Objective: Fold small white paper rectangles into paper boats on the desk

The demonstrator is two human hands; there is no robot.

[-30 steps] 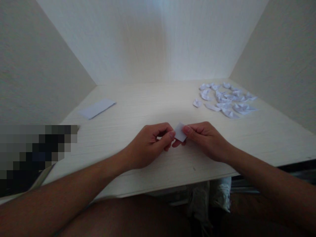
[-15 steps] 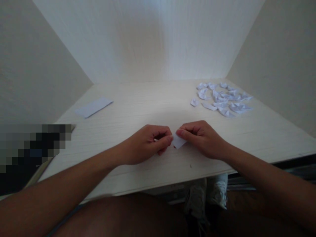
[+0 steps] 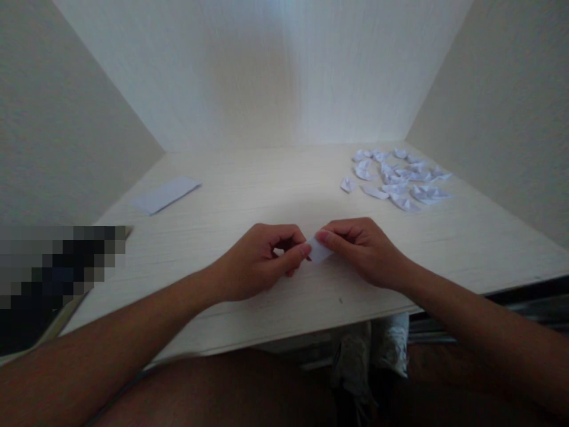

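A small white piece of folded paper (image 3: pixel 319 251) is held between my two hands, above the front middle of the table. My right hand (image 3: pixel 362 249) pinches its upper right side between thumb and fingers. At its left edge, my left hand (image 3: pixel 267 258) grips it with thumb and forefinger, the other fingers curled in. The fingers cover part of the paper, so its full shape is hidden.
Several small folded white paper pieces (image 3: pixel 398 173) lie in a loose group at the back right of the pale table (image 3: pixel 249 184). A flat stack of white paper (image 3: pixel 168 194) rests at the left. Panels enclose the back and both sides.
My left thumb and forefinger have closed over the paper's left edge, and the paper has turned slightly. My right hand keeps its pinch. The view has shifted a little.
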